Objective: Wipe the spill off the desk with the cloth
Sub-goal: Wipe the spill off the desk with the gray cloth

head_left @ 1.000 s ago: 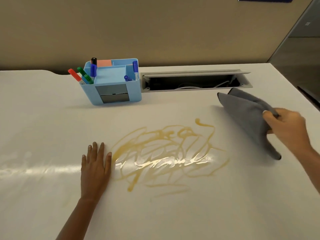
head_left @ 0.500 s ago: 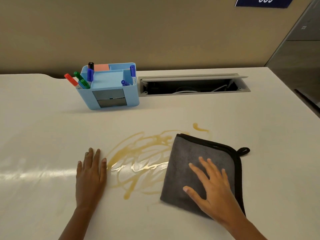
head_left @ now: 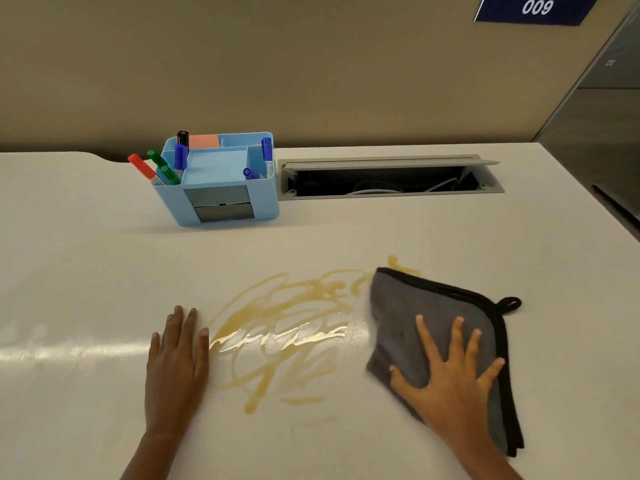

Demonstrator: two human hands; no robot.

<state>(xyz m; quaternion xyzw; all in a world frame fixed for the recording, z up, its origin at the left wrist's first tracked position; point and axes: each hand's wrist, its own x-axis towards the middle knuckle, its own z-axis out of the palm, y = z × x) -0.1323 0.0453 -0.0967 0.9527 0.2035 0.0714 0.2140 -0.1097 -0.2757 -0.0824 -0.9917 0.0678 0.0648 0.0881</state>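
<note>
Bare forearms and hands (no sleeves visible)

Your right hand [head_left: 450,386] lies flat with fingers spread on the folded grey cloth [head_left: 429,327], which covers the right edge of the yellow-brown spill [head_left: 284,334] on the white desk [head_left: 86,271]. Your left hand [head_left: 176,365] rests palm down on the desk, just beside the spill's left edge. Behind, a light-blue organiser [head_left: 221,181] holds several markers [head_left: 142,169], next to an open cable tray [head_left: 388,180]. A wall sign [head_left: 535,8] reads 009.
</note>
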